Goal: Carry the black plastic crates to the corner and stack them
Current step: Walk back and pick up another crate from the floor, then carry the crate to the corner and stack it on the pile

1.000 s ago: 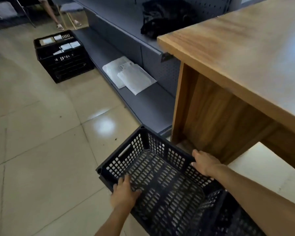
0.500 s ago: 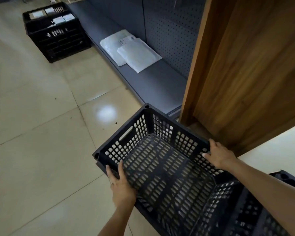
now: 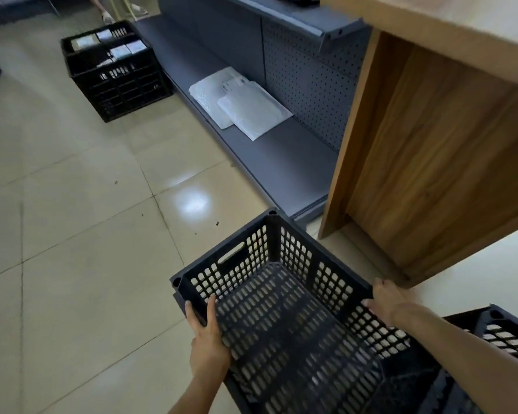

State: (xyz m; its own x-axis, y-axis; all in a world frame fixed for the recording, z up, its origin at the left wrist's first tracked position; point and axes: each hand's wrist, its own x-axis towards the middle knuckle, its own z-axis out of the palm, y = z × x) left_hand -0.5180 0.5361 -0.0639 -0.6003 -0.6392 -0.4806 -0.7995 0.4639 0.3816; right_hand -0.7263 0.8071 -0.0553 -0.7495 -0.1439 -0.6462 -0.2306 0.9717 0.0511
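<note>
Beige glossy floor tiles (image 3: 72,234) are being crossed while an empty black crate (image 3: 281,309) is being held above them, gripped at its rims by the left hand (image 3: 208,342) and right hand (image 3: 386,303), beside grey shelving (image 3: 281,156) and a wooden counter (image 3: 431,162); another crate (image 3: 117,76) is sitting farther off

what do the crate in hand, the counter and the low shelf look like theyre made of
Crate: moulded matte black plastic, going by its perforated walls and cut-out handle. Counter: wood or wood-look laminate, with visible brown grain; which one is unclear. Low shelf: probably grey painted metal, smooth, with a pegboard back.
</note>
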